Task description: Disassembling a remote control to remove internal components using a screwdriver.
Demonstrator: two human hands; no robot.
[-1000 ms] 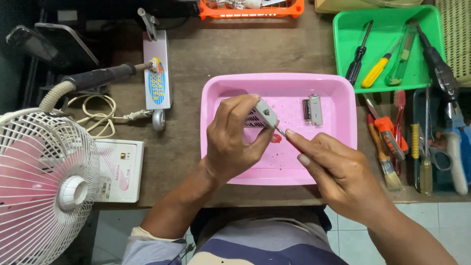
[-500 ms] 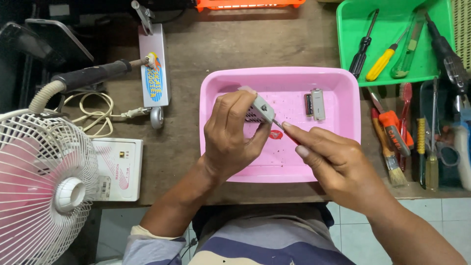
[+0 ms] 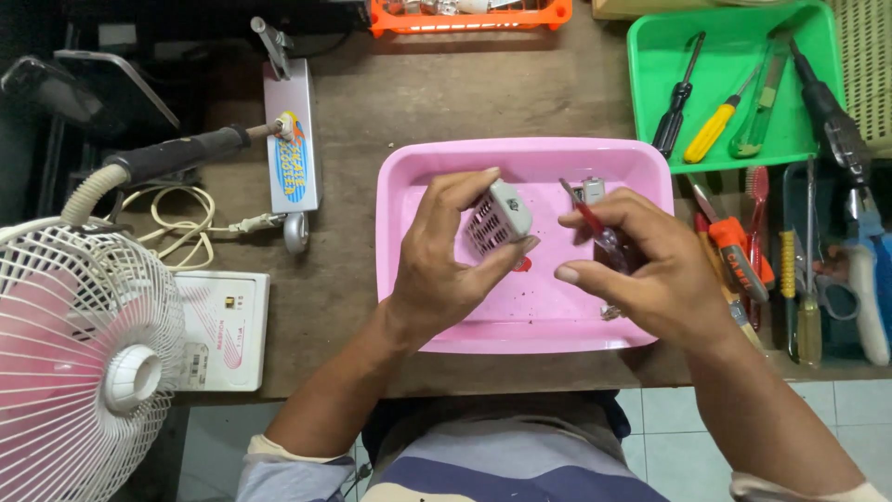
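My left hand [image 3: 448,260] grips a small white vented plastic block [image 3: 497,219] and holds it above a pink tray [image 3: 437,172]. My right hand [image 3: 646,270] holds a small screwdriver [image 3: 595,228] with a red-tinted clear handle, its metal tip pointing up and left, a short gap away from the block. A small grey metal part [image 3: 589,189] lies in the tray behind the right hand. A small red piece [image 3: 523,266] lies on the tray floor under the block.
A green tray [image 3: 650,56] at back right holds screwdrivers. More hand tools, a brush and scissors [image 3: 859,279] lie along the right edge. A soldering iron [image 3: 177,153], its stand [image 3: 290,139], a cord and a white box [image 3: 223,325] sit left. A white fan [image 3: 79,363] stands at front left.
My right hand has pulled the screwdriver away from the block and turned its tip upward. My left hand has tilted the block so that its vented face shows.
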